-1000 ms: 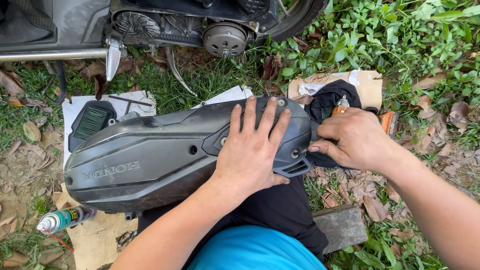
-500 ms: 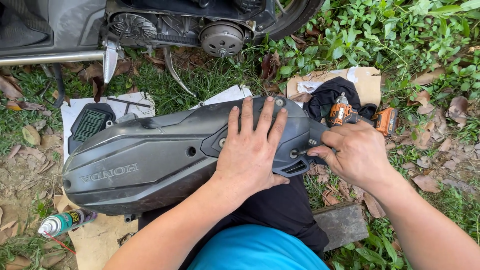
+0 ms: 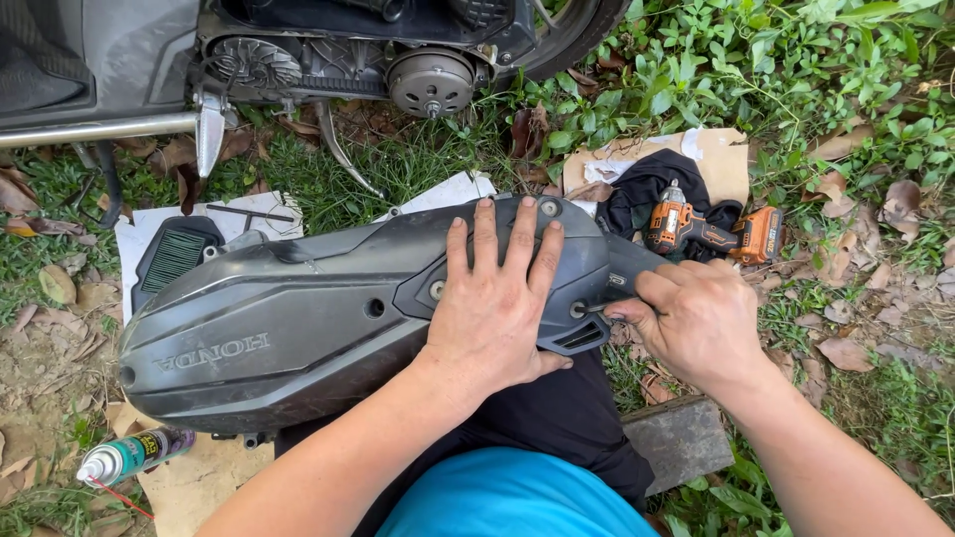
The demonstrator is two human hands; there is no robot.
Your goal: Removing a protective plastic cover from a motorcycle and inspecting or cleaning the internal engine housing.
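A large dark grey scooter engine side cover lies across my lap. My left hand rests flat on its right half, fingers spread. At the cover's right end my right hand pinches a small bolt against a hole in the edge. An orange and black cordless drill lies on a black cloth just beyond my right hand.
The scooter's exposed drive unit and wheel are at the top. A black air filter box sits on white paper at left. A spray can lies at lower left on cardboard. A wooden block is under my right forearm. Grass and leaves surround everything.
My right hand moved down from the drill and cloth to the cover's right edge, now holding a small bolt there. The drill is uncovered. My left hand stayed put.
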